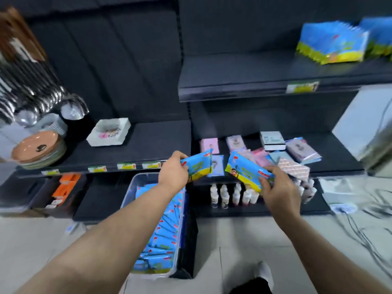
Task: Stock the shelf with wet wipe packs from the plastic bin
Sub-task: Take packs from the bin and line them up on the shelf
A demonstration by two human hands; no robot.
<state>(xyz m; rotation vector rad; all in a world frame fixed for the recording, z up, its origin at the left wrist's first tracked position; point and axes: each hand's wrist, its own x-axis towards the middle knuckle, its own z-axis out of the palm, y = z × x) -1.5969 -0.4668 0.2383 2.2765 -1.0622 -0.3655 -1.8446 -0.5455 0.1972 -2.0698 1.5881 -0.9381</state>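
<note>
A: What is hard for us to make out?

B: Motion smears nearly everything. Our left forearm hides part of the clear plastic bin (135,187) on the floor, and the packs in the bin (163,230) show only as blue edges with red tabs.

A: And our hands?

B: Our left hand (175,170) has its fingers curled round one blue-and-yellow wet wipe pack (198,166), held above the bin's far end. Our right hand (280,187) grips a second pack (246,172) by its right end, so that end is covered. A small cartoon figure shows near its lower left corner.

A: Can we read any writing?

B: No. Both held packs carry red tabs with print too blurred to read, and the yellow-green price label (302,87) on the upper shelf (233,81) is just as illegible.

A: Where are the stocked ones?

B: A row of stocked packs (333,43) stands on that upper shelf, to the right. More beside it are cut off by the frame edge. Our right hand partly hides the small white bottles (229,196) on the bottom shelf.
</note>
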